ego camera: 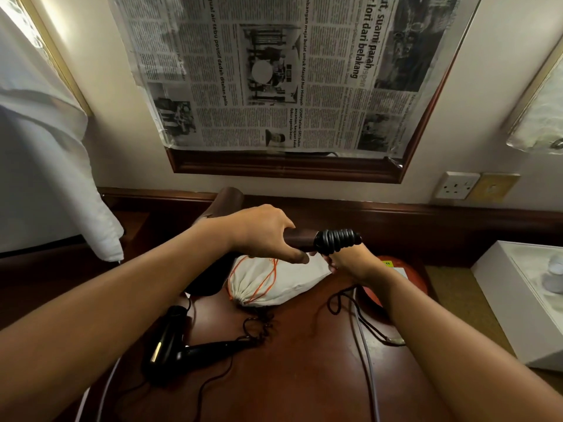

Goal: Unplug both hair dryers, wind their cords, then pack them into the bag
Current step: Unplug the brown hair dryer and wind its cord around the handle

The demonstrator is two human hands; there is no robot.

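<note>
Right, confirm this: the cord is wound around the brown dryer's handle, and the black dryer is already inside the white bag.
Not quite. The head view shows the black dryer lying on the wooden table, outside the white bag. The cord is indeed wound around the brown dryer's handle.

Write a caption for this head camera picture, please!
Both hands wind a black cord around a brown hair dryer's handle above a drawstring bag.

My left hand (268,236) and right hand (347,263), both bare, forearms uncovered, no sleeves, rings, watch or gloves showing
</note>
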